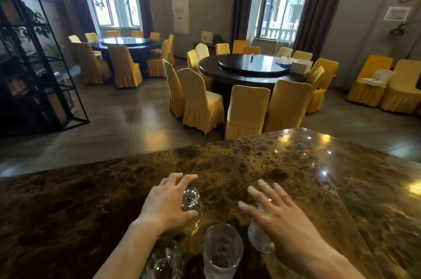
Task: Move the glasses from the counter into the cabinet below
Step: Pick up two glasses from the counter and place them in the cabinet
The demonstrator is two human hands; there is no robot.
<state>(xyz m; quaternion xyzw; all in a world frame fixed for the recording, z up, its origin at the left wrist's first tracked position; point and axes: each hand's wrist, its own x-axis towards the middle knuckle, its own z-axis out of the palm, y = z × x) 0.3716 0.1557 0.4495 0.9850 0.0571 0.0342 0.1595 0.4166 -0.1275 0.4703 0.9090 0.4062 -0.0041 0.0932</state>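
Several clear glasses stand near the front of the brown marble counter (284, 165). My left hand (167, 202) hovers with fingers spread around a small stemmed glass (192, 201), thumb at its near side; a firm grip is not visible. My right hand (281, 218) is spread and blurred over another stemmed glass (258, 236), which shows under the palm's left edge. Between my forearms stands a tall ribbed tumbler (222, 252). A further glass (164, 260) sits at the bottom, partly behind my left forearm. The cabinet below is out of view.
Beyond the counter's far edge lies a dining room with two round dark tables (252, 67) ringed by yellow-covered chairs (200, 101). A black metal shelf frame (41, 55) stands at the left. The counter runs on to the right and left of the glasses.
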